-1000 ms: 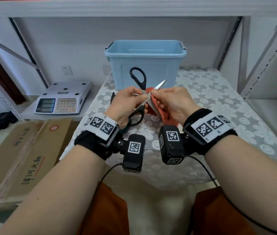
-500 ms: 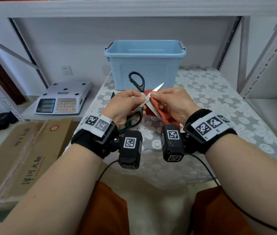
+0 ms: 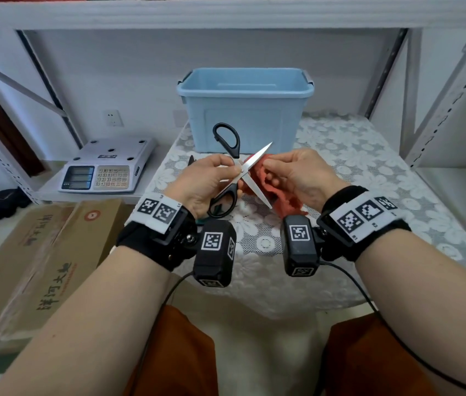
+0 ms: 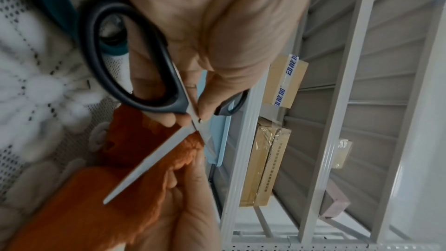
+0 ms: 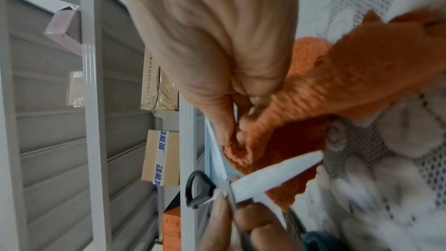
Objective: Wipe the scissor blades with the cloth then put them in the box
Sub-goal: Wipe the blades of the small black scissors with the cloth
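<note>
Orange cloth (image 3: 268, 185) is bunched in the right hand (image 3: 294, 178), whose fingertips pinch a fold of it against the upper blade of the scissors (image 3: 239, 174), near the pivot. The left hand (image 3: 200, 185) grips the scissors at the pivot, thumb and fingers curled round the metal just above the black handles, and holds them spread wide in the air over the counter (image 3: 368, 172), one blade pointing up toward the box and the other down toward the person. By my reading the wiping is under way and not finished: the cloth sits at the root of one blade, and the lower blade lies bare. The placing step is all still to do, since the light blue box (image 3: 244, 110) stands lidless at the back of the counter, well apart from the hands; its inside cannot be seen from here. White lace with a flower pattern covers the counter, which sits within a grey metal shelving frame. To the left, a lower shelf carries an electronic scale (image 3: 106, 170), and flattened cardboard cartons (image 3: 34, 267) lie in front of it.
</note>
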